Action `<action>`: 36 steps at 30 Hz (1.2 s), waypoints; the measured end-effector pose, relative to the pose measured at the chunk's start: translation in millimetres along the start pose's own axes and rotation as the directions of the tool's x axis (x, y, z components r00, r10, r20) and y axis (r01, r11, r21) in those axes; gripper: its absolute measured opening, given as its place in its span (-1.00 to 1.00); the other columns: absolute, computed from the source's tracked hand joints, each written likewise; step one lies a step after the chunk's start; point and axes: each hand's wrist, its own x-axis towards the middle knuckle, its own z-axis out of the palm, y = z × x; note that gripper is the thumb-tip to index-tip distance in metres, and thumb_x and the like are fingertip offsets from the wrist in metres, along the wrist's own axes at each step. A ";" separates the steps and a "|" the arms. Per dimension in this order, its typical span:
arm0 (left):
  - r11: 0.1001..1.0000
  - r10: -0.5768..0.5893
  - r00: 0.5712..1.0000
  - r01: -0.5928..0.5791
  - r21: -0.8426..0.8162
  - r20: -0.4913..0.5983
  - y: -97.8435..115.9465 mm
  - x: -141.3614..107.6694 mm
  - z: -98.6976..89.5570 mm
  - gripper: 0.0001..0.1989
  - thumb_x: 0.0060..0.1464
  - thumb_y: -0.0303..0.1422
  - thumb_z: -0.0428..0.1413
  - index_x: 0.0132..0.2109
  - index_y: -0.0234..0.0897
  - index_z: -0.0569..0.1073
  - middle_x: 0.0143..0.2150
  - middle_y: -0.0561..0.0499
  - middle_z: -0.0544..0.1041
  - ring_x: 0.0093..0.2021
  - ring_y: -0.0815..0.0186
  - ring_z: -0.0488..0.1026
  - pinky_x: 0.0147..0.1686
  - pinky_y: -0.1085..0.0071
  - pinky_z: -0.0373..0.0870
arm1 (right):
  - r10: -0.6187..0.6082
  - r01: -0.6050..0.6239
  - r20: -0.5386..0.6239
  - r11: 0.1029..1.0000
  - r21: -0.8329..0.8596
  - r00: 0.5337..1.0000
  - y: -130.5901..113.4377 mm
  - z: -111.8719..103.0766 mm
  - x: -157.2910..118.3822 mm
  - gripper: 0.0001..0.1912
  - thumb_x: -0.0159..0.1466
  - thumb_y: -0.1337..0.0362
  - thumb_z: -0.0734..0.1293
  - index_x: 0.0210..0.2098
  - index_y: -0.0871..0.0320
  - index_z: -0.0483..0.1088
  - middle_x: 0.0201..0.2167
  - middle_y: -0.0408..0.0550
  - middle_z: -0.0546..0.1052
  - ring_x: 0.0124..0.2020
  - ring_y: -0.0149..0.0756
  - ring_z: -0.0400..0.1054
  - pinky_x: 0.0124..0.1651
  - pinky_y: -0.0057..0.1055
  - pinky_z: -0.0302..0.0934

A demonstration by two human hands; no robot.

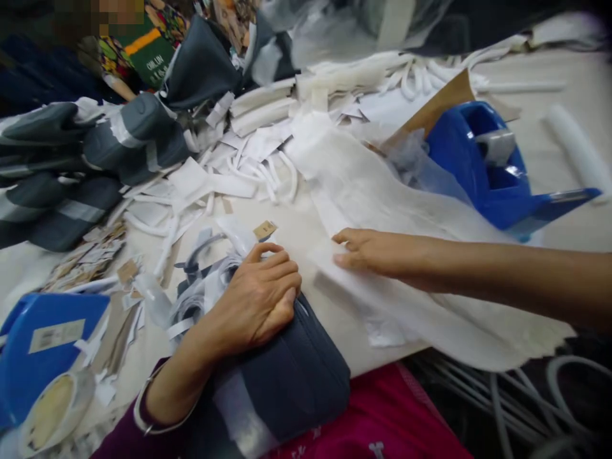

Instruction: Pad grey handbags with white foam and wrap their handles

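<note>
My left hand comes in from the lower left in a dark purple sleeve, with a bangle at the wrist. Its fingers curl over a dark grey fabric bag, with white and grey strips and a small kraft tag just beyond it. From the right edge, a bare forearm and hand of another person press on a large white non-woven sheet. My right hand is not visible.
A blue tape dispenser stands at the right. Dark grey bags are piled on the left, white strips and handles at the back. At lower left lie a blue tray and a tape roll. Cables run below the table edge.
</note>
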 end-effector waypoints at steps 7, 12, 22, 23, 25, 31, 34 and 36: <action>0.999 -0.012 1.000 0.012 -0.035 0.011 -2.5 0.2 1.2 -0.70 0.16 -0.45 -0.25 -0.36 -0.28 0.35 -0.40 -0.02 0.37 -0.31 0.28 0.29 0.12 0.06 0.09 | -0.107 0.097 -0.051 0.982 -0.165 0.993 20.0 6.2 27.0 -0.87 0.07 0.30 0.42 -0.49 0.18 0.37 -0.62 -0.19 0.41 -0.59 -0.40 0.31 -0.53 -0.51 0.17; 0.999 -0.016 1.000 0.016 -0.051 -0.008 -3.4 0.8 2.8 -0.71 0.15 -0.44 -0.23 -0.37 -0.28 0.35 -0.40 -0.02 0.37 -0.32 0.28 0.30 0.11 0.06 0.09 | -0.353 0.197 -0.242 0.845 -0.497 0.904 7.4 8.4 16.3 -0.79 0.10 0.34 0.39 -0.26 0.23 0.37 -0.33 -0.04 0.45 -0.25 -0.21 0.37 -0.21 -0.31 0.29; 0.996 -0.031 0.999 0.029 -0.084 -0.018 -2.4 -3.8 -7.5 -0.69 0.15 -0.44 -0.26 -0.38 -0.28 0.35 -0.40 -0.02 0.39 -0.33 0.29 0.30 0.11 0.07 0.09 | -0.571 0.572 0.055 0.821 0.001 0.819 20.3 54.8 -82.8 -0.61 0.31 0.22 0.24 0.13 -0.02 0.31 0.04 -0.06 0.48 0.13 -0.22 0.29 0.22 -0.26 0.17; 0.995 -0.031 0.999 0.028 -0.092 -0.024 -2.1 -4.6 -8.2 -0.68 0.15 -0.45 -0.27 -0.38 -0.28 0.35 -0.40 -0.02 0.39 -0.33 0.29 0.30 0.11 0.07 0.09 | -0.569 0.569 0.075 0.822 0.019 0.819 21.1 57.8 -83.3 -0.58 0.31 0.19 0.24 0.17 -0.03 0.28 0.08 -0.07 0.45 0.19 -0.22 0.23 0.29 -0.23 0.07; 0.994 -0.023 0.999 0.020 -0.106 -0.029 -0.8 -5.6 -7.9 -0.68 0.16 -0.45 -0.27 -0.39 -0.28 0.34 -0.41 -0.02 0.39 -0.33 0.29 0.30 0.10 0.07 0.10 | -0.552 0.554 0.138 0.832 0.021 0.823 20.5 64.0 -80.0 -0.56 0.31 0.16 0.24 0.17 0.01 0.27 0.12 -0.05 0.42 0.24 -0.24 0.15 0.35 -0.22 -0.08; 0.999 0.003 1.000 -0.003 -0.041 0.010 6.5 -2.7 3.6 -0.71 0.16 -0.46 -0.21 -0.41 -0.30 0.35 -0.44 0.00 0.34 -0.34 0.31 0.27 0.12 0.11 0.10 | -0.560 0.569 0.137 0.822 -0.032 0.817 17.4 87.9 -61.6 -0.62 0.37 0.09 0.11 -0.20 0.16 0.46 -0.18 0.03 0.53 -0.02 -0.20 0.34 0.21 -0.20 0.08; 1.000 0.021 1.000 -0.021 -0.015 0.001 7.9 -1.3 6.0 -0.71 0.16 -0.47 -0.21 -0.42 -0.30 0.34 -0.46 0.01 0.31 -0.35 0.32 0.25 0.12 0.13 0.11 | -0.542 0.561 0.184 0.826 -0.064 0.820 15.2 88.0 -64.3 -0.65 0.36 0.10 0.13 -0.22 0.18 0.44 -0.18 0.03 0.50 -0.07 -0.23 0.33 0.12 -0.28 0.16; 1.000 0.024 1.000 -0.024 -0.011 -0.008 8.0 -2.0 5.3 -0.71 0.16 -0.47 -0.22 -0.42 -0.29 0.33 -0.46 0.01 0.31 -0.35 0.32 0.24 0.12 0.13 0.11 | -0.533 0.560 0.219 0.824 -0.086 0.818 12.8 81.4 -69.5 -0.69 0.35 0.12 0.16 -0.19 0.18 0.43 -0.16 0.01 0.49 -0.10 -0.25 0.34 0.05 -0.34 0.21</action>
